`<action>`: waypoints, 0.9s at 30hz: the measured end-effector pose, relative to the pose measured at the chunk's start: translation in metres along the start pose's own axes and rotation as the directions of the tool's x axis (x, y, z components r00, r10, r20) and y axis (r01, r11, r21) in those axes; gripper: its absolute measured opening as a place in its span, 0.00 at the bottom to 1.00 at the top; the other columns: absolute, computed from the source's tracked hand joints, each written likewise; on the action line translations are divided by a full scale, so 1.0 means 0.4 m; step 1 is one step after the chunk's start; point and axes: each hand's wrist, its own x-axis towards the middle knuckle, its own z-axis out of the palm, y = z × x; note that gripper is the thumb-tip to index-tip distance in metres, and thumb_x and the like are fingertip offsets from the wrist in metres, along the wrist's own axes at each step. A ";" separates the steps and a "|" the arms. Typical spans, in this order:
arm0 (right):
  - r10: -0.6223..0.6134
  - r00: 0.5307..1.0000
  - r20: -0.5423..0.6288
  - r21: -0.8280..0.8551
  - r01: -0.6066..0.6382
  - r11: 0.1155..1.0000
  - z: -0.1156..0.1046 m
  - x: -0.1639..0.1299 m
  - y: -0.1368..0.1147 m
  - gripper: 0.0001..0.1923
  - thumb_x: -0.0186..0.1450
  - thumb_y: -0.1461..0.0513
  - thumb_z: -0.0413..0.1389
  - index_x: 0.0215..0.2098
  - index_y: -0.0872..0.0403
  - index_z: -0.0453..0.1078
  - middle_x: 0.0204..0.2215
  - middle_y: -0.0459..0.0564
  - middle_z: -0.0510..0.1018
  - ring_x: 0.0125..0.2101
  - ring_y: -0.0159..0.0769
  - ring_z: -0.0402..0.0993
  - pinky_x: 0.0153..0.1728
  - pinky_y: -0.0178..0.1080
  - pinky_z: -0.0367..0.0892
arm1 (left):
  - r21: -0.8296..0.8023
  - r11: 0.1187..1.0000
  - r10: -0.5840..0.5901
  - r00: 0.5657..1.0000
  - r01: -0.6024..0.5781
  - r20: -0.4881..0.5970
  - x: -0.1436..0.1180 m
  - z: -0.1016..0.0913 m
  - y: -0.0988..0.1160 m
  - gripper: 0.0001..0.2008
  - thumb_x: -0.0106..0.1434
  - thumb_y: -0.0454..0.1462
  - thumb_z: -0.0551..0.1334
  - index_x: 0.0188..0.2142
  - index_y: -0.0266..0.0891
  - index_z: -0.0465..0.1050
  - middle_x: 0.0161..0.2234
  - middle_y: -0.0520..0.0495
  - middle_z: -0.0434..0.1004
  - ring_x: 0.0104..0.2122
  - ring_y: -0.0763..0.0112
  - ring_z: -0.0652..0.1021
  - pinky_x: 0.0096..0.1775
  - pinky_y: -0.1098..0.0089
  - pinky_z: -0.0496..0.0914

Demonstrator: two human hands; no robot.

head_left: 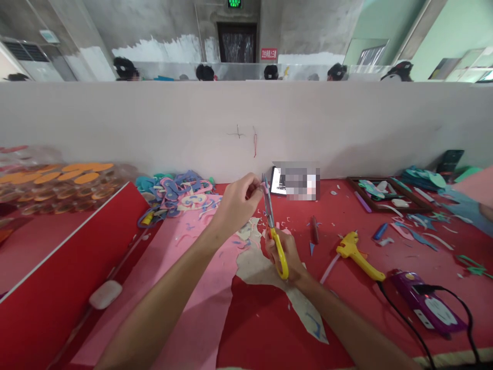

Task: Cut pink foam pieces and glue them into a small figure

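Note:
My right hand [287, 251] grips yellow-handled scissors [278, 252], whose blades point away from me and up. Just left of the blade tips, my left hand [242, 199] pinches a small pink piece [264, 188]; its exact shape is too small to make out. Under my left forearm lies a pink sheet [192, 303]. A cream sheet with ragged cut edges [258, 264] is spread beneath and beside my right hand. Little pink and white scraps are scattered around the scissors. Behind my left hand rests a pile of blue, pink and cream cut-outs [181, 192].
A phone [295, 182] leans against the white partition [173, 118]. On the right are a yellow glue gun [358, 254], a purple device [427, 303] with a cable, and a brown frame [393, 205] holding pieces. Orange-topped cups [65, 180] stand at left behind a red board [77, 257].

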 end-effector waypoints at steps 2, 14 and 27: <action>0.000 1.000 -0.006 -0.019 0.000 1.000 -0.002 -0.001 -0.003 0.32 0.66 0.36 0.50 0.30 0.56 0.59 0.19 0.44 0.61 0.19 0.24 0.55 0.19 0.29 0.53 | 0.001 1.000 -0.005 1.000 0.005 0.006 -0.002 0.003 0.003 0.07 0.67 0.36 0.56 0.32 0.37 0.66 0.24 0.54 0.64 0.24 0.82 0.62 0.29 0.74 0.56; -0.015 1.000 0.027 0.167 0.010 0.986 0.008 0.003 0.063 0.35 0.65 0.32 0.48 0.34 0.56 0.61 0.19 0.42 0.58 0.17 0.24 0.53 0.17 0.29 0.54 | -0.104 0.995 -0.001 0.999 -0.003 -0.041 -0.005 0.007 0.001 0.11 0.70 0.41 0.55 0.36 0.39 0.71 0.24 0.53 0.63 0.23 0.80 0.61 0.27 0.75 0.55; -0.005 0.997 0.078 0.216 -0.012 0.976 0.014 0.006 0.099 0.36 0.65 0.32 0.50 0.41 0.57 0.63 0.26 0.45 0.61 0.23 0.24 0.54 0.22 0.28 0.54 | -0.139 0.990 -0.013 0.995 -0.001 -0.101 0.005 0.004 -0.011 0.09 0.67 0.39 0.57 0.32 0.36 0.64 0.32 0.49 0.73 0.29 0.80 0.72 0.32 0.76 0.65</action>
